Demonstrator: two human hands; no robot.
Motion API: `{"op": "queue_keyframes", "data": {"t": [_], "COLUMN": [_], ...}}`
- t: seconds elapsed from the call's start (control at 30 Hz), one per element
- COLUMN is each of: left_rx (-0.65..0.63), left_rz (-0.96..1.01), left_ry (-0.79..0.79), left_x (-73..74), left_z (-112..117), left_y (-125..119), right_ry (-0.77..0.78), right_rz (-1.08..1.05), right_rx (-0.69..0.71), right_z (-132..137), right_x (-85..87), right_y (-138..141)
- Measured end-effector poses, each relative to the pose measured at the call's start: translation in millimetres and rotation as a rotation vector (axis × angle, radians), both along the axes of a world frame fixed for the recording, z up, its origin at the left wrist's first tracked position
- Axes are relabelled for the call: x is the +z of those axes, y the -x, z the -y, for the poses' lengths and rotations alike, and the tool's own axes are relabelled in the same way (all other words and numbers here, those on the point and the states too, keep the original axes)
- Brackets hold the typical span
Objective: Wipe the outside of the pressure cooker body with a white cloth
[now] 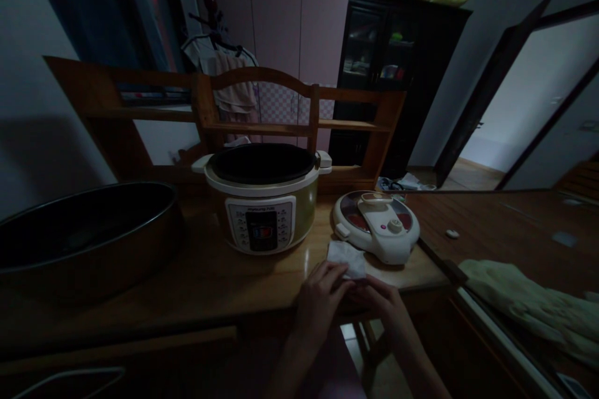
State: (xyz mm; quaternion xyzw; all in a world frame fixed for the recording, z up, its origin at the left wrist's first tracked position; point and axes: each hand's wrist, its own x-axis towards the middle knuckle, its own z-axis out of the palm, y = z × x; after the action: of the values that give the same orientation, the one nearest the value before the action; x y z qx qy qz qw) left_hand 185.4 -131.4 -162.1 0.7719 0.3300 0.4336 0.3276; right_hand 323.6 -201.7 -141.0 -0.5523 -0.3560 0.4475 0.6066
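A small white tissue (347,258) is held at the front edge of the wooden desk. My left hand (324,290) has its fingers closed on the tissue's near left side. My right hand (377,296) is closed at the tissue's near right corner, its fingertips partly hidden. Just behind the tissue lies a white pressure cooker lid (378,224) with a knob and a handle. Left of it stands the green and white electric pressure cooker (309,212), uncovered, with a dark inside and a control panel facing me.
A large dark round pot (140,243) sits at the desk's left. Behind the cooker rises a wooden shelf rack (262,129). To the right are a brown surface with a pale green cloth (528,302) and a small white object (452,234).
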Motion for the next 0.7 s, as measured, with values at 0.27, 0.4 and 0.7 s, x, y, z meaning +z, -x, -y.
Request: {"op": "queue_keyframes", "data": {"t": [0.27, 0.4, 0.7], "left_rx": [0.054, 0.078, -0.005], "left_rz": [-0.029, -0.106, 0.0], "left_ry": [0.057, 0.092, 0.281], "left_x": [-4.9, -2.5, -0.6], "left_z": [-8.0, -9.7, -19.4], "left_y": [7.3, 10.5, 13.4], "right_ry": [0.048, 0.057, -0.052], "right_rz": [0.012, -0.272, -0.509], "right_rx": [-0.228, -0.246, 0.057], "right_z": [15.9, 22.6, 27.2], "right_x": [19.5, 29.2, 54.1], "right_y": [-16.9, -15.4, 10.5]}}
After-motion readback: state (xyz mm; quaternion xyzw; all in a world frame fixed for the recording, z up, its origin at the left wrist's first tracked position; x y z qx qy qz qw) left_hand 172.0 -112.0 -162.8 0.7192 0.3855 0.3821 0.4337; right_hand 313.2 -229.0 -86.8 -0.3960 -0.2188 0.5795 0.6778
